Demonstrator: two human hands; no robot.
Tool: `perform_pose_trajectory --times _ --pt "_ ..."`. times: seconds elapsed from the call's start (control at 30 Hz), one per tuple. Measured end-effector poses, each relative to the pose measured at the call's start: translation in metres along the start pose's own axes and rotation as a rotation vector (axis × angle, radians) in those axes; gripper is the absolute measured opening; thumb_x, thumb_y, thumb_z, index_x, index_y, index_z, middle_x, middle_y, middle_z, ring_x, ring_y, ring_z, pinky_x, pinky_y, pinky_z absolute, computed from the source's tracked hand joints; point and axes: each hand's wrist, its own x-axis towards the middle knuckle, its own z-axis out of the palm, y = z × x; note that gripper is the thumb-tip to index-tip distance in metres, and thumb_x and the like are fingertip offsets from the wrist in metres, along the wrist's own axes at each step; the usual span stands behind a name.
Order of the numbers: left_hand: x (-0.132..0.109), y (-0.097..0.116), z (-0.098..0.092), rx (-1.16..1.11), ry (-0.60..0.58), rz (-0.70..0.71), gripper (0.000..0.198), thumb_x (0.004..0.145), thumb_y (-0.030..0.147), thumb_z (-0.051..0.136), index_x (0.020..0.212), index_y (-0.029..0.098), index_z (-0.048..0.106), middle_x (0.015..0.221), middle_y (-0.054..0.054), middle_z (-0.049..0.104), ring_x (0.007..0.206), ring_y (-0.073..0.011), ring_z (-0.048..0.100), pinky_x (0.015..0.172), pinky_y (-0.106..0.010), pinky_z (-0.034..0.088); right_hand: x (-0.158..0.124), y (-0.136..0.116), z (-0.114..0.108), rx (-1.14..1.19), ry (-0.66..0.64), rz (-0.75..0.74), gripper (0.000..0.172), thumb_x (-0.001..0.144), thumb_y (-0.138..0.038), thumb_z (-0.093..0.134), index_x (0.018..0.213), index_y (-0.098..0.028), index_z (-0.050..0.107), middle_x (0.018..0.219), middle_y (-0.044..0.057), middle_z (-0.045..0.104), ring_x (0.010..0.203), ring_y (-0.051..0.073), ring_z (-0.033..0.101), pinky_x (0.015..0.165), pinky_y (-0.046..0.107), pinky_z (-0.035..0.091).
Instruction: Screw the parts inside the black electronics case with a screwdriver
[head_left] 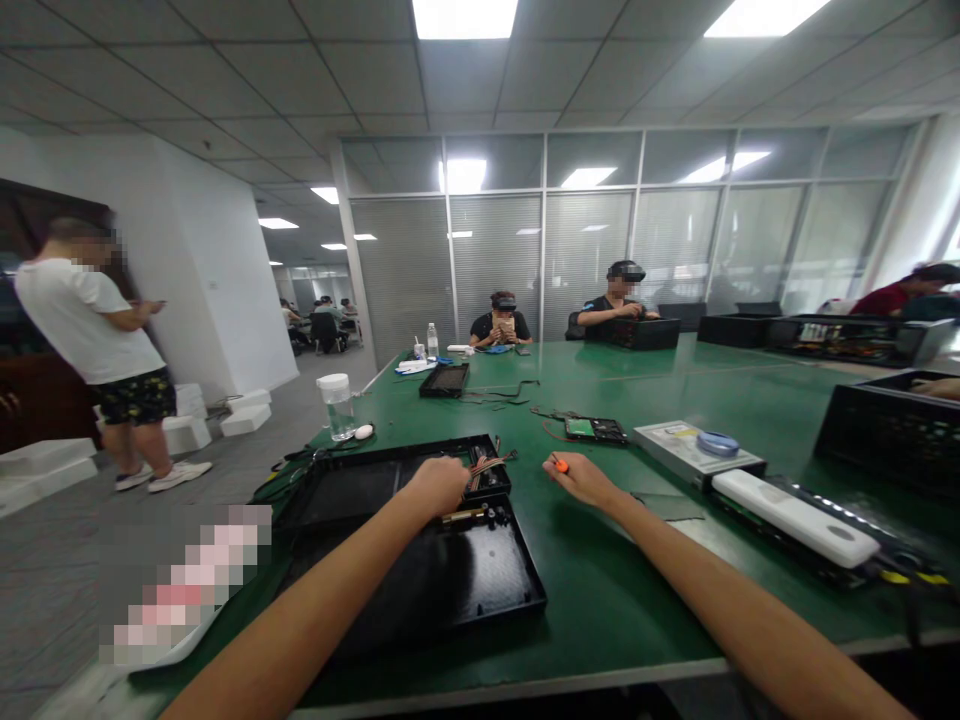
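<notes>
My left hand [441, 486] is closed over the black metal case [525, 560], its fingers mostly turned away from view. Just beyond it, a bundle of multicoloured wires [491, 462] sticks up at the case's far right corner; I cannot tell whether the fingers grip it. A brass-coloured piece [463, 516] and several small dark parts lie in the case below that hand. To the right, over the green table, my right hand [581, 480] is closed around a small tool with an orange end [561, 465]. The rest of that tool is hidden, so its kind is unclear.
A hard drive with a green board [595, 429] lies beyond my right hand. Farther right are a grey metal box [675, 445] with a blue roll [718, 443] and a long white device [795, 515]. A clear jar [339, 410] stands at left. Co-workers sit across the table.
</notes>
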Motion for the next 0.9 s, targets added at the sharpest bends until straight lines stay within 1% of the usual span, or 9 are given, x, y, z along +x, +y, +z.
perform_pose_trajectory --times 0.03,0.1,0.17,0.3,0.43,0.63,0.77,0.83,0.9 --pt "0.004 0.009 0.002 -0.026 0.072 0.136 0.016 0.071 0.021 0.060 0.084 0.014 0.063 0.088 -0.011 0.060 0.085 -0.0235 0.056 0.074 -0.032 0.044 0.000 0.001 0.000 -0.006 -0.003 -0.002 0.034 0.083 -0.044 0.041 0.061 -0.019 0.051 0.058 -0.001 0.051 0.056 0.013 0.043 0.061 0.024 0.033" --pt "0.013 0.023 0.010 -0.079 0.140 0.372 0.016 0.074 0.028 0.059 0.085 0.017 0.062 0.089 -0.008 0.059 0.086 -0.0206 0.054 0.078 -0.029 0.042 0.000 0.002 0.000 -0.019 -0.008 -0.008 0.034 0.084 -0.043 0.040 0.062 -0.019 0.051 0.058 -0.001 0.050 0.057 0.013 0.043 0.061 0.024 0.032" --pt "0.019 0.030 0.023 -0.092 0.178 0.464 0.018 0.076 0.032 0.058 0.086 0.018 0.062 0.087 -0.006 0.058 0.085 -0.0190 0.053 0.079 -0.028 0.041 -0.001 0.003 0.000 -0.033 -0.012 -0.018 0.034 0.085 -0.042 0.039 0.063 -0.019 0.050 0.058 -0.001 0.050 0.057 0.013 0.043 0.061 0.024 0.032" --pt "0.021 0.034 0.047 -0.071 0.279 0.444 0.017 0.084 0.029 0.049 0.084 0.018 0.062 0.086 -0.005 0.056 0.083 -0.0170 0.050 0.075 -0.028 0.038 -0.002 0.004 0.000 -0.073 -0.022 -0.040 0.034 0.086 -0.040 0.037 0.064 -0.019 0.050 0.059 -0.001 0.051 0.056 0.012 0.043 0.061 0.024 0.033" --pt "0.018 0.038 0.056 -0.093 0.362 0.448 0.022 0.087 0.022 0.041 0.082 0.018 0.062 0.089 -0.005 0.055 0.081 -0.0150 0.048 0.074 -0.027 0.037 -0.002 0.005 0.001 -0.108 -0.031 -0.039 0.034 0.087 -0.040 0.036 0.066 -0.018 0.050 0.062 0.000 0.053 0.058 0.012 0.045 0.061 0.023 0.033" --pt "0.019 0.038 0.052 -0.140 0.406 0.545 0.020 0.087 0.017 0.039 0.084 0.015 0.059 0.084 -0.005 0.057 0.082 -0.0153 0.049 0.075 -0.026 0.038 -0.002 0.008 0.002 -0.172 -0.052 -0.034 0.034 0.088 -0.039 0.033 0.066 -0.018 0.048 0.062 0.000 0.052 0.059 0.012 0.045 0.061 0.023 0.034" --pt "0.019 0.026 0.045 -0.321 0.454 0.400 0.020 0.088 0.018 0.036 0.087 0.015 0.056 0.086 -0.004 0.059 0.083 -0.0135 0.053 0.077 -0.023 0.039 -0.003 0.009 0.003 -0.188 -0.043 -0.044 0.034 0.088 -0.039 0.032 0.065 -0.018 0.046 0.062 0.000 0.052 0.059 0.012 0.046 0.061 0.023 0.034" --pt "0.017 0.019 0.044 -0.375 0.435 0.345 0.020 0.089 0.018 0.036 0.086 0.015 0.056 0.085 -0.003 0.059 0.081 -0.0126 0.054 0.076 -0.022 0.040 -0.002 0.009 0.003 -0.188 -0.036 -0.046 0.035 0.088 -0.039 0.032 0.065 -0.018 0.046 0.062 0.000 0.052 0.059 0.012 0.046 0.061 0.023 0.034" --pt "0.015 0.015 0.045 -0.347 0.383 0.357 0.018 0.088 0.018 0.039 0.085 0.016 0.056 0.083 -0.002 0.060 0.080 -0.0130 0.055 0.076 -0.022 0.040 -0.002 0.009 0.003 -0.187 -0.029 -0.042 0.035 0.088 -0.039 0.032 0.064 -0.018 0.047 0.061 0.000 0.052 0.058 0.012 0.045 0.061 0.023 0.034"
